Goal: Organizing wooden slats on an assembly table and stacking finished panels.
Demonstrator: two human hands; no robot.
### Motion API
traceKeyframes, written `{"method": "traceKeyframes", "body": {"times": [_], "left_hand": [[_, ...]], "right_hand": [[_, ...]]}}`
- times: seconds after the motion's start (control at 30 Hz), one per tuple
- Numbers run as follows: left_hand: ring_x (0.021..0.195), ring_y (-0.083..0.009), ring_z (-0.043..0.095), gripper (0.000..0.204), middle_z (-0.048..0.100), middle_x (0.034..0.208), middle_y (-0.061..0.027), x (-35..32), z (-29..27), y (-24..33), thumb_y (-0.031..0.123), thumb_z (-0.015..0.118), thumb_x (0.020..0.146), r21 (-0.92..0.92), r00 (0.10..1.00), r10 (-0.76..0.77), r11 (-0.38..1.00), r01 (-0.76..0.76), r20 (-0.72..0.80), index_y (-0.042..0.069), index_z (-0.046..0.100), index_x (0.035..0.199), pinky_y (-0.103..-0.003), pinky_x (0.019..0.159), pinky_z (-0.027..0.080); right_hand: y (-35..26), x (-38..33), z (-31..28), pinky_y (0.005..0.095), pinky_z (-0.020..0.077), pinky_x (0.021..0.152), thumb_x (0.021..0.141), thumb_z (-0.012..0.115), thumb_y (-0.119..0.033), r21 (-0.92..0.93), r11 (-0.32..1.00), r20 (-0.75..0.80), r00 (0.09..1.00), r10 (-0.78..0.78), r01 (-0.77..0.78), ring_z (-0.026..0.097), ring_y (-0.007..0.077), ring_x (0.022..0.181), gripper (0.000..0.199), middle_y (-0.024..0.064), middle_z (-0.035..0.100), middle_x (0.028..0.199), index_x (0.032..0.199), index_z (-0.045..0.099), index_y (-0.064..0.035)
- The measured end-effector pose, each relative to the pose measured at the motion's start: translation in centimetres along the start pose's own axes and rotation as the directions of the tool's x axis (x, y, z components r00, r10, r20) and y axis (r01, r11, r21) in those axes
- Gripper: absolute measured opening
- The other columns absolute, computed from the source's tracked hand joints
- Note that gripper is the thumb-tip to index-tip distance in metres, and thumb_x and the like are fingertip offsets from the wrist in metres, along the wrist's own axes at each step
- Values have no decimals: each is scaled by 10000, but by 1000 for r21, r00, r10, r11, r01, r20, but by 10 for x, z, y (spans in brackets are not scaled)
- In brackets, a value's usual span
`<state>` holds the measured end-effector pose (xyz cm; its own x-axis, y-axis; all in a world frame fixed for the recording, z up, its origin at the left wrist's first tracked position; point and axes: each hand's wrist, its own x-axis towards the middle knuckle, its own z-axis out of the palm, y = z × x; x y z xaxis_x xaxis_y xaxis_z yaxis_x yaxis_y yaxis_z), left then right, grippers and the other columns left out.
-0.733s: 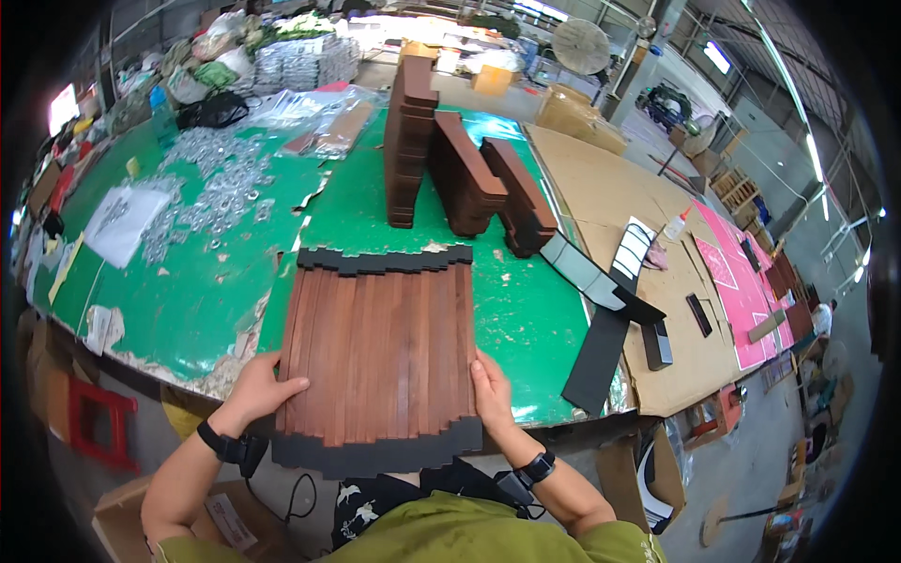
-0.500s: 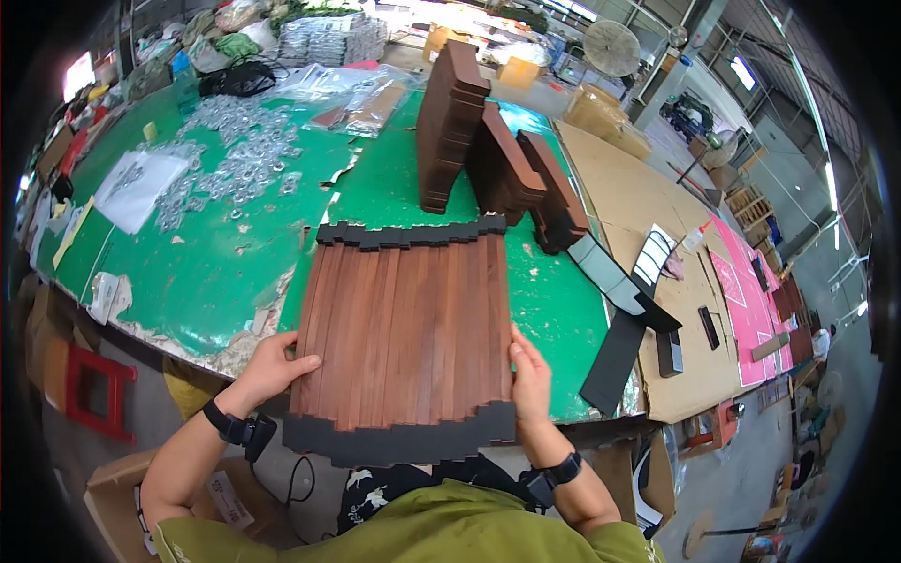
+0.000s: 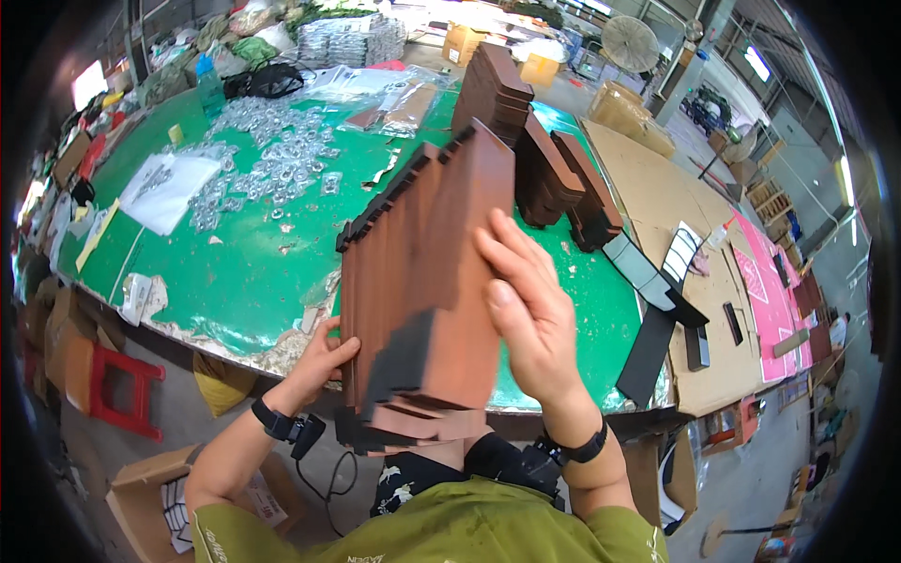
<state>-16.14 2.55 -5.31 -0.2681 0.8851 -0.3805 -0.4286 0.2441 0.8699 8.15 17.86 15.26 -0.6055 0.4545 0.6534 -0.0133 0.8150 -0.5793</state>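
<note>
Between my two hands is a thick stack of brown, wood-toned pieces with black, stepped ends, raised and turned on its side at the table's front edge. My left hand grips its left edge, thumb on the near face and fingers partly hidden behind. My right hand presses along the smooth right side with its fingers extended. Just beyond stand more upright brown stacks: a tall one, a middle one and a right one. The kind of material cannot be made out.
Many small clear plastic packets and a white sheet lie on the green tabletop. To the right are black strips and a cardboard sheet. A red stool and an open carton stand below.
The stack has gone from lying face up and fanned out to being tilted on its side, its pieces closer together. My right hand has risen along its right side.
</note>
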Motion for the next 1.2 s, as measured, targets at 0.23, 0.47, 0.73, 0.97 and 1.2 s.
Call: {"method": "traceKeyframes", "body": {"times": [0.23, 0.47, 0.73, 0.97, 1.2], "left_hand": [[1204, -222, 553, 754, 502, 1352, -199, -9, 9, 1, 423, 566, 969, 170, 941, 322, 926, -336, 103, 73, 171, 1507, -366, 954, 497], [1294, -237, 476, 807, 417, 1435, -203, -67, 16, 83, 500, 522, 967, -170, 727, 668, 744, -647, 159, 67, 135, 1527, -389, 1040, 429], [1450, -250, 260, 1020, 213, 1572, -166, -136, 72, 129, 702, 449, 895, -205, 645, 764, 634, -746, 16, 36, 43, 1552, -399, 1187, 217], [1447, -241, 267, 1168, 209, 1574, -152, -139, 112, 140, 616, 662, 752, 63, 751, 660, 749, -660, 26, 4, 64, 1547, -363, 1173, 238], [1411, -267, 335, 1151, 260, 1546, -177, -142, 114, 150, 497, 685, 680, 144, 750, 661, 742, -655, 7, -53, 134, 1527, -352, 1162, 248]], "right_hand": [[-23, 32, 33, 445, 365, 1076, 888, 595, -161, -60, 991, -40, 992, -121, 118, 473, 394, 1290, 369, 232, 538, 1358, 1233, 637, -36], [-42, 44, 77, 481, 409, 1045, 856, 620, -183, 2, 978, -99, 973, -208, 209, 475, 440, 1248, 302, 256, 543, 1291, 1114, 657, -31], [-44, 45, 115, 493, 340, 1097, 905, 572, -200, 334, 917, -77, 976, -204, 218, 392, 428, 1336, 280, 205, 522, 1318, 1119, 650, -38], [-32, 41, 119, 460, 309, 1103, 956, 513, -221, 428, 891, -182, 980, -78, 150, 349, 403, 1380, 270, 171, 533, 1299, 1082, 659, -32], [-28, 36, 122, 479, 268, 1108, 953, 534, -212, 608, 765, -301, 953, -28, 214, 356, 393, 1359, 182, 161, 549, 1234, 912, 617, -55]]}}
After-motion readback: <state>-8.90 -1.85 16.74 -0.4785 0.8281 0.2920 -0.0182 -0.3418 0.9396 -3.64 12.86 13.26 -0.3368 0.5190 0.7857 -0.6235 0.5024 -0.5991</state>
